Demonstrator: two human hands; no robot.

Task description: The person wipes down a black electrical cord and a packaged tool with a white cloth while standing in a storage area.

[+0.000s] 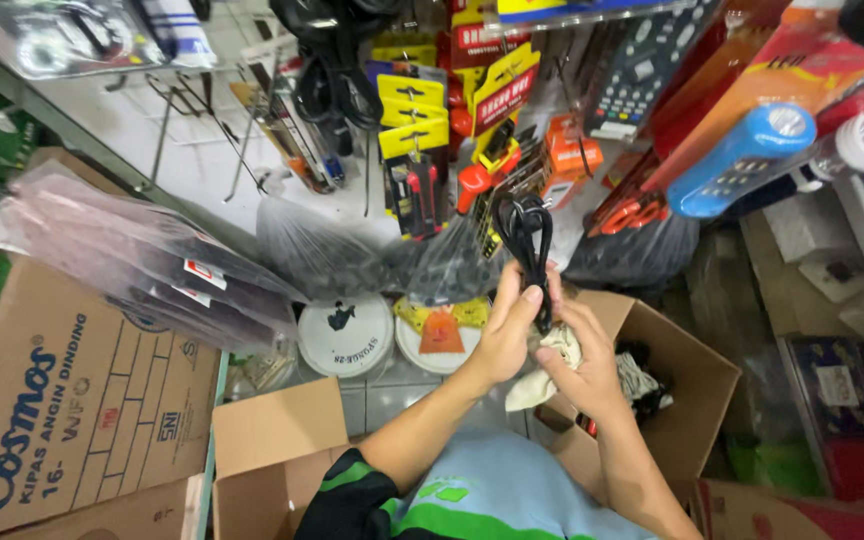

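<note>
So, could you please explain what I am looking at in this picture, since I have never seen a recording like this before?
There is no machine here: a person wears a camera on the head, so the single picture looks down at their own two bare hands. The left hand and the right hand together hold up a coiled black cable; the right hand also grips a whitish cloth. Below the hands is an open cardboard box with dark items inside that I cannot identify. To the left lie clear plastic bags on a large printed carton, and two round white lids sit on the tiled floor. Ahead hang carded tools, and a blue torch is at the upper right.
</note>
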